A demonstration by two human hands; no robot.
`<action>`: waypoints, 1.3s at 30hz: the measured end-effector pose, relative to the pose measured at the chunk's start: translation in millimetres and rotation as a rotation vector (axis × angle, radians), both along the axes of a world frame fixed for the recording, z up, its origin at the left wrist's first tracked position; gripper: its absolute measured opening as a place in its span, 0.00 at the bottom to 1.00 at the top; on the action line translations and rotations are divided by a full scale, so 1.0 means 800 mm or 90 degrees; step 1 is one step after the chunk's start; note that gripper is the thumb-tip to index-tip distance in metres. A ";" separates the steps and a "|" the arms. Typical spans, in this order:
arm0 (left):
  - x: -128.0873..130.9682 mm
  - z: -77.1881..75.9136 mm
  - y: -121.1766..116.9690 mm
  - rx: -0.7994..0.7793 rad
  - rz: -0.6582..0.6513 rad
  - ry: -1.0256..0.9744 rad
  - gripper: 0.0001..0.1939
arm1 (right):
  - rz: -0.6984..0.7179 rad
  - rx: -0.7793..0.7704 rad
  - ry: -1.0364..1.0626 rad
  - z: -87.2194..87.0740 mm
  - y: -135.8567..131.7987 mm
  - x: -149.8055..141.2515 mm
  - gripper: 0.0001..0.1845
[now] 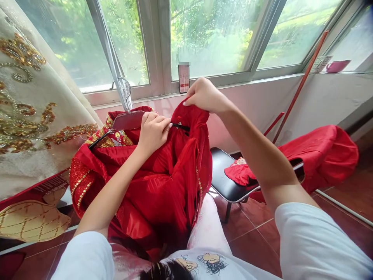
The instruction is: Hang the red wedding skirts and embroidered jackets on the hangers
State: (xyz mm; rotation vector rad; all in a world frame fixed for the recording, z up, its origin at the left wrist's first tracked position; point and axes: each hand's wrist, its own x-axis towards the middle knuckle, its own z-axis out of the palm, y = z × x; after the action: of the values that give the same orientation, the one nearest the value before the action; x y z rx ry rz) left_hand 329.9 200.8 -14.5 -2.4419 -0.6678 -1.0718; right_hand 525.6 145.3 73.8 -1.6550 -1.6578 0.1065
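A red garment (151,190) with gold trim and rows of gold beads hangs in front of me, its red lining facing up. Inside its opening is a hanger (127,119) with a metal hook, a dark red middle and thin black arms. My left hand (154,130) is closed around the hanger's right side, and a black arm end pokes out beyond the fingers into the cloth. Higher up and to the right, my right hand (206,95) pinches the upper edge of the garment and holds it raised. The lower part of the garment lies against my lap.
A phone (183,79) leans upright on the windowsill. To the right stands a black chair (225,179) with red cloth (240,172) on it, beside another red garment (326,155). A red pole (301,85) leans on the wall. An embroidered cream cloth (37,93) hangs at left.
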 end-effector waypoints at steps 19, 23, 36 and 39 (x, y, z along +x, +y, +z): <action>0.006 0.028 0.027 -0.086 -0.063 0.162 0.18 | 0.075 0.349 -0.003 -0.131 -0.003 -0.019 0.14; 0.001 0.030 0.014 -0.104 -0.116 0.134 0.13 | 0.234 0.291 0.029 -0.134 0.034 -0.015 0.17; -0.211 -0.041 -0.107 -0.128 0.684 -0.263 0.20 | 0.137 0.217 -0.091 -0.088 0.057 -0.108 0.16; -0.199 -0.045 -0.097 -0.153 0.711 -0.173 0.19 | -0.024 0.245 -0.029 -0.088 0.063 -0.150 0.23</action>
State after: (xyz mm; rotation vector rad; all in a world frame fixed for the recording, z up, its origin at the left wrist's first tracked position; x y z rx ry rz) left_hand 170.8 123.5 -50.7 -1.5723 -1.9916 -0.8253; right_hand 405.4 196.0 3.6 -1.4018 -1.5634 -0.2554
